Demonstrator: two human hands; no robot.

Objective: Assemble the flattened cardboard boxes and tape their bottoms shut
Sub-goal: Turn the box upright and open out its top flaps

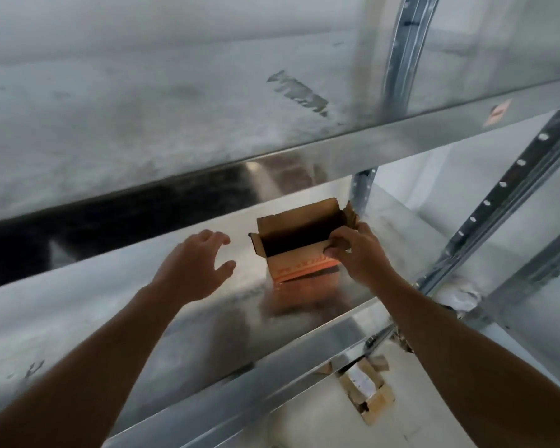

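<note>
A small brown cardboard box with orange print stands upright on a shiny metal shelf, its top flaps open and its inside dark. My right hand pinches the box's near right top edge between thumb and fingers. My left hand hovers a short way left of the box with fingers spread, touching nothing.
Another metal shelf hangs close above. Perforated steel uprights stand at the right. Below the shelf, on the pale floor, lie some cardboard pieces.
</note>
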